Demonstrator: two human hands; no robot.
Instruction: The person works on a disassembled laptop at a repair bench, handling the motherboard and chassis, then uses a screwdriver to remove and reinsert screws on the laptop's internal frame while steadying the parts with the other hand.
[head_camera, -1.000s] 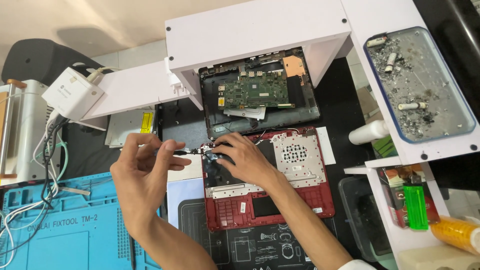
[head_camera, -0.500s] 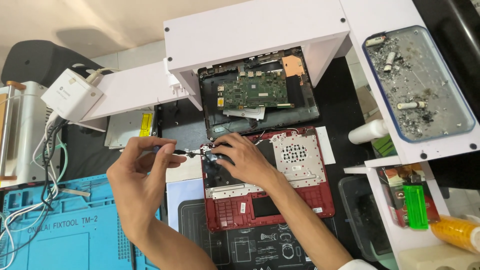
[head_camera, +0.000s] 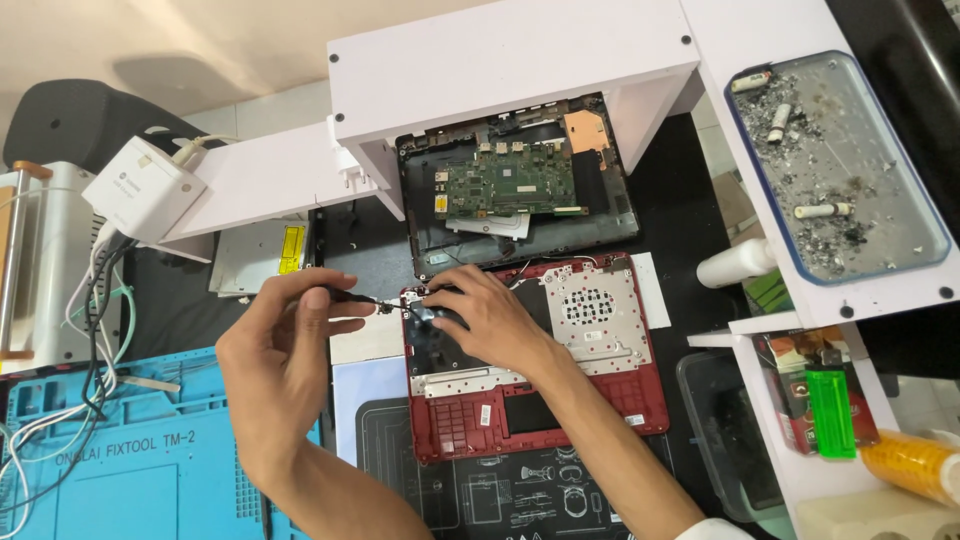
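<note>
A red laptop shell (head_camera: 600, 400) lies open on the black mat, its inside facing up. My left hand (head_camera: 285, 350) grips a thin dark screwdriver (head_camera: 365, 298) whose tip points at the shell's top left corner. My right hand (head_camera: 480, 315) rests on that same corner, fingers pressed on a small dark part there. Behind the shell lies a black laptop base (head_camera: 515, 195) with a green circuit board (head_camera: 510, 185) exposed.
A white shelf unit (head_camera: 510, 50) spans the back. A blue-rimmed tray of ash and stubs (head_camera: 840, 170) sits on the right shelf, with a green lighter (head_camera: 830, 410) below. A white adapter with cables (head_camera: 145, 195) and a blue repair mat (head_camera: 120, 460) are left.
My left hand has shifted slightly with the screwdriver toward the shell's corner. My right hand stays on the corner.
</note>
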